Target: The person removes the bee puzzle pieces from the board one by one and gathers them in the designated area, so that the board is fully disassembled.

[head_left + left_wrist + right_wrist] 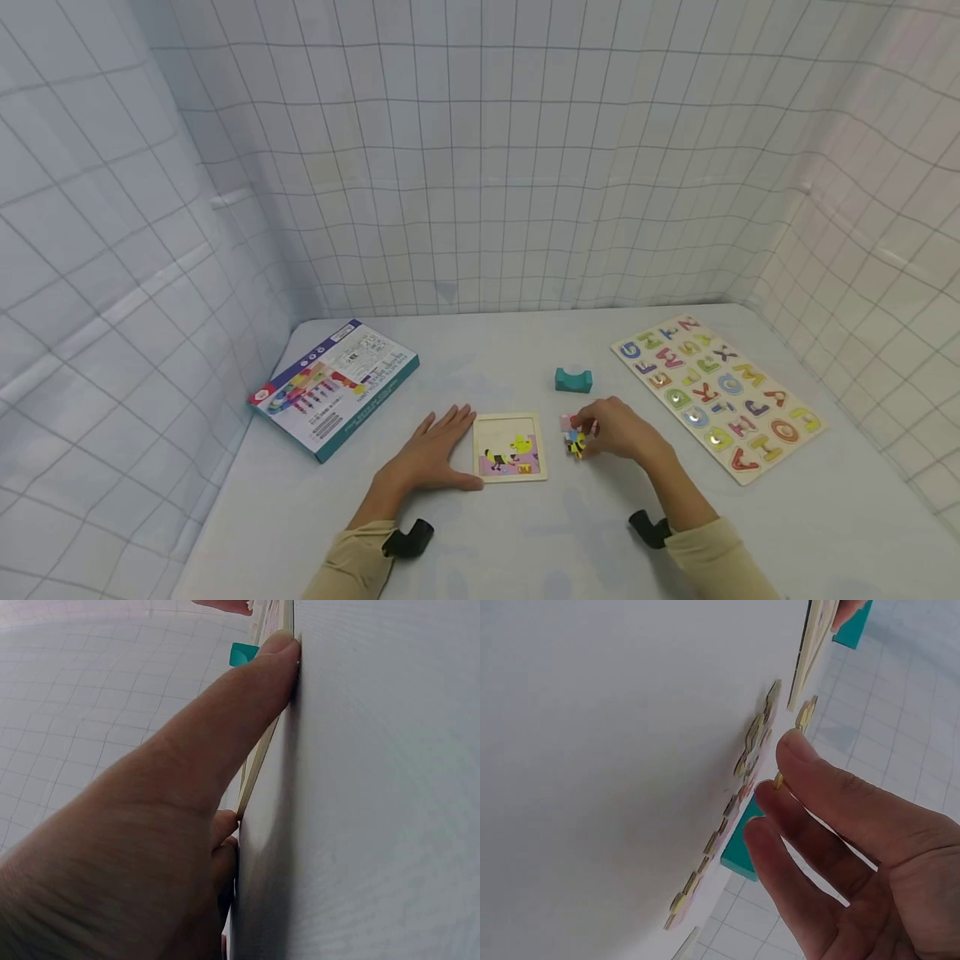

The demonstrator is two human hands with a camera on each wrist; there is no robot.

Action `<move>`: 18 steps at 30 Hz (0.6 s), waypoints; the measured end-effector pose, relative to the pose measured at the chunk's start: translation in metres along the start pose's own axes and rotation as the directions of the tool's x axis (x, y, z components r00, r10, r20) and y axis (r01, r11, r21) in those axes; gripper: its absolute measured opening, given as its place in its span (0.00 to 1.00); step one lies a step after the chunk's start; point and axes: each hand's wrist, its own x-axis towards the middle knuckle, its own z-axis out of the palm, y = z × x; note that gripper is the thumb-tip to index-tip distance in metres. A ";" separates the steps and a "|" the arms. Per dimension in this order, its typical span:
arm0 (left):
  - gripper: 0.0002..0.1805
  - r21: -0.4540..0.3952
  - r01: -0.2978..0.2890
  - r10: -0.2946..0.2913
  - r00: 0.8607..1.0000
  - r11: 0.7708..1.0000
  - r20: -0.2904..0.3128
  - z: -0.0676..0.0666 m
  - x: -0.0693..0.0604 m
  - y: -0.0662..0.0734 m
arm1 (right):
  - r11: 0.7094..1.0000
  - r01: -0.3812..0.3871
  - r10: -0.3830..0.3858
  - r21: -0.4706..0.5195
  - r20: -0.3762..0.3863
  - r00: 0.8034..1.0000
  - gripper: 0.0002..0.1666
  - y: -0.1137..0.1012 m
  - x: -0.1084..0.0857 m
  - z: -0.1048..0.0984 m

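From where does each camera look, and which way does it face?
Head: on the head, facing forward and down at the table; left hand, right hand and sleeves show.
Left wrist: on that wrist, facing the frame; both hands partly show.
Right wrist: on that wrist, facing the pinched piece; both hands partly show.
Head and left wrist share the block.

tray between box and board

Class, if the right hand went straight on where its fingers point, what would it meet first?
The right hand would probably meet the loose puzzle pieces first, then the wooden puzzle tray. The hand's height is unclear, so it might pass above the pieces.
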 end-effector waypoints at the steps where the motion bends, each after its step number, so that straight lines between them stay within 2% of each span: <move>1: 0.61 -0.003 0.001 -0.001 1.000 1.000 0.001 0.000 0.000 0.000 | 1.000 -0.008 0.008 0.000 0.003 1.000 0.19 0.002 -0.001 0.000; 18: 0.61 -0.009 0.007 -0.007 1.000 1.000 0.001 0.000 0.000 0.000 | 0.995 -0.097 0.097 -0.032 0.003 0.995 0.17 0.023 -0.011 -0.005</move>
